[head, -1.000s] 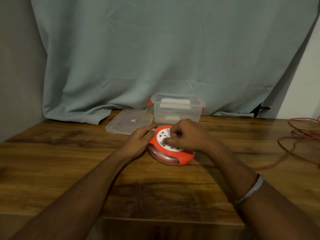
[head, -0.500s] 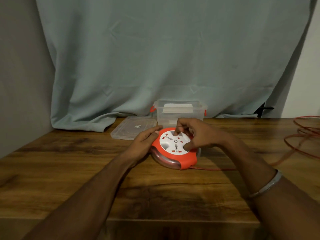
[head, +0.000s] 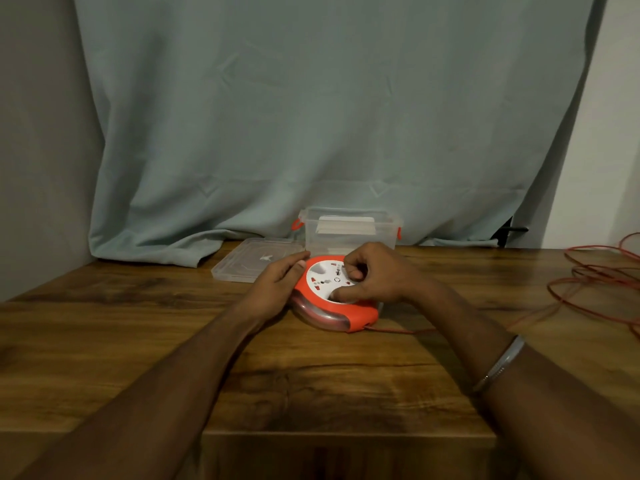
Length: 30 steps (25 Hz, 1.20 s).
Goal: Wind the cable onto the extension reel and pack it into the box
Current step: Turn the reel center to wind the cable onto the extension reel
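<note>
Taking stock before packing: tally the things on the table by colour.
Orange: 2, the extension reel and its cable.
Clear plastic: 2, the box and its lid.
Total: 4.

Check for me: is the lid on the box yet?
No, the lid lies flat on the table left of the open box.

orange-and-white reel (head: 337, 308), red cable (head: 588, 289), clear box (head: 349, 230), grey-blue curtain (head: 311, 116)
</note>
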Tool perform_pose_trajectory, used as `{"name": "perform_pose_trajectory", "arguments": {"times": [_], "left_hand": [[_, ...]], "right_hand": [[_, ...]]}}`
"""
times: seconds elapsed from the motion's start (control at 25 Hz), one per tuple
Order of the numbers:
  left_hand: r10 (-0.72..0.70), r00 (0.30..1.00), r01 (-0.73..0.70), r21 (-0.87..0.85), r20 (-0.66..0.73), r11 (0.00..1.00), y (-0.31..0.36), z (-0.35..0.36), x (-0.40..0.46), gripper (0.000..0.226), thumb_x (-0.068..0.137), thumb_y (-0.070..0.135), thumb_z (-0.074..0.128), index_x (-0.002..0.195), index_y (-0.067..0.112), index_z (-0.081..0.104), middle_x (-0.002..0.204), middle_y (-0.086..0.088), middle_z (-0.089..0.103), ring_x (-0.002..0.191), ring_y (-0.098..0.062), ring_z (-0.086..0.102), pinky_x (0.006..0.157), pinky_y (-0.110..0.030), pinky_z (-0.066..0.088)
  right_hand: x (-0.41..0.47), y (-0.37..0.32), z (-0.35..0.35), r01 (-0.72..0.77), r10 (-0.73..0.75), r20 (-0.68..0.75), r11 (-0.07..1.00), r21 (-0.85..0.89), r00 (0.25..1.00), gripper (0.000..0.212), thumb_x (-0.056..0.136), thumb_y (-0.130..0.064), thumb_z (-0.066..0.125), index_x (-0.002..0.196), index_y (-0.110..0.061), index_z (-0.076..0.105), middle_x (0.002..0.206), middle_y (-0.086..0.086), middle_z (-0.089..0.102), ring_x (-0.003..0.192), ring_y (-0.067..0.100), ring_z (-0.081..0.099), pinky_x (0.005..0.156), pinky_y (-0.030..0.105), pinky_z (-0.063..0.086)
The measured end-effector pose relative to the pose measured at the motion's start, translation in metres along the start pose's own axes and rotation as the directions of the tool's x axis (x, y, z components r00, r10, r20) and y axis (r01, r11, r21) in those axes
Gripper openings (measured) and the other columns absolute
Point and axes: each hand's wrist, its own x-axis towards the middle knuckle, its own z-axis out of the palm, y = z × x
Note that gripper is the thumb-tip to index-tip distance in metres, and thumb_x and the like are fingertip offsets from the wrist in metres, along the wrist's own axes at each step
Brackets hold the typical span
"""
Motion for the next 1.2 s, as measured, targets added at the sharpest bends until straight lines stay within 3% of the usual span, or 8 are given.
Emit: {"name": "perform_pose_trajectory", "arguments": {"times": [0.12, 0.24, 0.36, 0.64, 0.8, 0.96, 1.04, 1.2], "left_hand": [[0.009, 1.000, -0.010, 0.009, 0.020, 1.000, 0.003, 0.000, -0.003, 0.043, 0.105, 0.034, 0.040, 0.145, 0.022, 0.046, 0.143, -0.003, 0.050, 0.111, -0.007, 0.054, 0.087, -0.018, 0.050], [0.020, 1.000, -0.020, -0.008, 0.012, 1.000, 0.001, -0.001, -0.002, 0.040, 0.105, 0.032, 0.041, 0.143, 0.021, 0.049, 0.141, -0.003, 0.054, 0.117, -0.012, 0.055, 0.098, -0.027, 0.050], [0.000, 1.000, 0.000, -0.032, 0.015, 0.999, -0.004, -0.002, 0.000, 0.039, 0.104, 0.032, 0.042, 0.142, 0.024, 0.051, 0.139, -0.004, 0.056, 0.119, -0.018, 0.057, 0.101, -0.037, 0.051], [-0.043, 0.998, 0.044, -0.028, 0.051, 0.999, -0.003, 0.001, 0.002, 0.039, 0.103, 0.037, 0.043, 0.140, 0.026, 0.052, 0.121, -0.002, 0.066, 0.103, -0.027, 0.065, 0.082, -0.039, 0.059], [-0.063, 0.997, 0.065, -0.039, 0.046, 0.997, -0.003, 0.002, 0.002, 0.037, 0.104, 0.033, 0.042, 0.137, 0.024, 0.055, 0.107, -0.006, 0.070, 0.087, -0.026, 0.065, 0.058, -0.029, 0.052], [-0.045, 0.998, 0.048, -0.075, 0.043, 0.996, 0.002, 0.002, -0.001, 0.035, 0.105, 0.031, 0.042, 0.135, 0.025, 0.057, 0.115, -0.002, 0.067, 0.090, -0.018, 0.067, 0.057, -0.022, 0.055], [-0.030, 0.999, 0.033, -0.107, 0.032, 0.994, 0.003, 0.001, -0.003, 0.032, 0.105, 0.030, 0.042, 0.132, 0.028, 0.059, 0.118, -0.002, 0.065, 0.092, -0.016, 0.067, 0.057, -0.020, 0.055], [-0.021, 0.999, 0.023, -0.102, 0.025, 0.994, 0.004, 0.001, -0.003, 0.031, 0.105, 0.028, 0.042, 0.130, 0.026, 0.060, 0.122, -0.003, 0.063, 0.096, -0.013, 0.064, 0.056, -0.014, 0.052]], "right_hand": [[0.002, -0.008, 0.005, -0.008, 0.007, -0.028, 0.999, -0.037, 1.000, 0.058, 0.078, -0.055, 0.081, 0.049, -0.020, 0.045, 0.042, -0.007, 0.042, 0.045, 0.007, 0.045, 0.051, 0.026, 0.034], [0.002, -0.011, 0.009, 0.028, -0.032, -0.089, 0.999, -0.042, 0.995, 0.054, 0.082, -0.050, 0.079, 0.050, -0.017, 0.052, 0.045, -0.002, 0.050, 0.046, 0.011, 0.048, 0.052, 0.033, 0.039], [0.001, -0.003, -0.004, 0.093, -0.079, -0.168, 0.993, 0.078, 0.983, 0.014, 0.077, -0.019, 0.079, 0.070, -0.024, 0.068, 0.068, -0.007, 0.069, 0.056, 0.007, 0.052, 0.056, 0.034, 0.048], [0.001, 0.011, -0.018, -0.052, 0.017, 0.141, 0.967, 0.250, 0.990, 0.080, 0.070, 0.013, 0.079, 0.138, -0.019, 0.054, 0.117, -0.005, 0.079, 0.069, 0.026, 0.059, 0.061, 0.024, 0.051], [0.002, 0.019, -0.015, -0.072, 0.020, 0.198, 0.963, 0.258, 0.980, 0.086, 0.077, 0.010, 0.080, 0.149, -0.016, 0.041, 0.123, -0.003, 0.076, 0.092, 0.055, 0.055, 0.069, 0.018, 0.056], [0.001, 0.021, -0.020, -0.126, 0.040, 0.239, 0.926, 0.357, 0.970, 0.096, 0.075, 0.011, 0.083, 0.152, -0.019, 0.035, 0.120, 0.006, 0.076, 0.080, 0.043, 0.049, 0.079, 0.038, 0.057], [0.000, 0.022, -0.023, -0.119, 0.036, 0.223, 0.922, 0.369, 0.974, 0.099, 0.074, 0.005, 0.087, 0.153, -0.025, 0.034, 0.116, 0.000, 0.079, 0.097, 0.054, 0.058, 0.090, 0.039, 0.061], [-0.001, 0.018, -0.022, -0.099, 0.047, 0.191, 0.957, 0.273, 0.980, 0.103, 0.071, -0.016, 0.095, 0.150, -0.033, 0.031, 0.108, 0.000, 0.079, 0.110, 0.036, 0.068, 0.097, 0.045, 0.058]]}}
